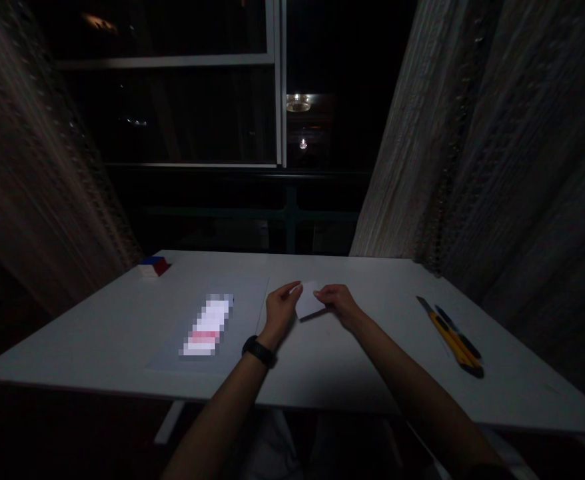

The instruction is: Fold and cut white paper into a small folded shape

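Both my hands meet over the middle of a white table [122, 333] and hold a small white piece of paper [308, 300] between them. My left hand [281, 308], with a black watch at the wrist, pinches the paper's left edge. My right hand [338, 303] grips its right edge with curled fingers. The paper is lifted slightly off the table.
A grey mat [242, 293] lies left of my hands with a blurred white and pink item [207, 325] on it. A small red, white and blue block [153, 266] sits at the far left corner. A yellow utility knife [452, 339] and a dark pen [458, 332] lie at the right. Curtains hang at both sides of a dark window.
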### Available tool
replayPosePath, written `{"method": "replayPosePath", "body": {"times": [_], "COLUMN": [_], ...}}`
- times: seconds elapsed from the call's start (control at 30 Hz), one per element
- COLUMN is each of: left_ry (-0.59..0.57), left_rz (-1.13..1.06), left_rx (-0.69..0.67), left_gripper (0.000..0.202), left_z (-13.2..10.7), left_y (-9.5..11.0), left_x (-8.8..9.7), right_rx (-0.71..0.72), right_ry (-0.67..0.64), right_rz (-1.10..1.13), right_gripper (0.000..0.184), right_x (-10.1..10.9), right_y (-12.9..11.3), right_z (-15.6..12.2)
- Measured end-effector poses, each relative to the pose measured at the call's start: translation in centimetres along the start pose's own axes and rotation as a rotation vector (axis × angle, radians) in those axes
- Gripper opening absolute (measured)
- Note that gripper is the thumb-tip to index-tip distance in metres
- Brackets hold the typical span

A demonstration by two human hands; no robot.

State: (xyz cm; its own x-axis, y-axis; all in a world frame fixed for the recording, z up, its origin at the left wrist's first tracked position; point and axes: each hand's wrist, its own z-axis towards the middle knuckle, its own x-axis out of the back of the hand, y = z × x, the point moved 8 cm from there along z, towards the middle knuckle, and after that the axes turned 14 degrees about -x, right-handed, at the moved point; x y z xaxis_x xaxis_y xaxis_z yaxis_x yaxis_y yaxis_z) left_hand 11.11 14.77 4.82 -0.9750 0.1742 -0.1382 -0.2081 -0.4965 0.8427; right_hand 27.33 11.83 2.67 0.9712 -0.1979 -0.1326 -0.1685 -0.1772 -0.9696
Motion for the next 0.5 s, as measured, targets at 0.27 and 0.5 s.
{"method": "replayPosePath", "body": {"times": [0.27,0.5], "left_ry": [-0.094,-0.195], "left_rz": [-0.017,0.002], "left_rx": [0.053,0.089], "left_gripper": [0.033,0.034], "left_z": [-0.5,-1.0], "left_y": [-0.4,-0.8], "left_x": [-1.0,-1.9], "right_rx": [-0.058,-0.042], "right_ry": [-0.015,0.076], "right_rz": [0.152,0.159], "right_gripper": [0.029,0.032], "right_x": [0.0,0.9], "right_y": [0.3,0.2], "right_z": [-0.2,0.2]}}
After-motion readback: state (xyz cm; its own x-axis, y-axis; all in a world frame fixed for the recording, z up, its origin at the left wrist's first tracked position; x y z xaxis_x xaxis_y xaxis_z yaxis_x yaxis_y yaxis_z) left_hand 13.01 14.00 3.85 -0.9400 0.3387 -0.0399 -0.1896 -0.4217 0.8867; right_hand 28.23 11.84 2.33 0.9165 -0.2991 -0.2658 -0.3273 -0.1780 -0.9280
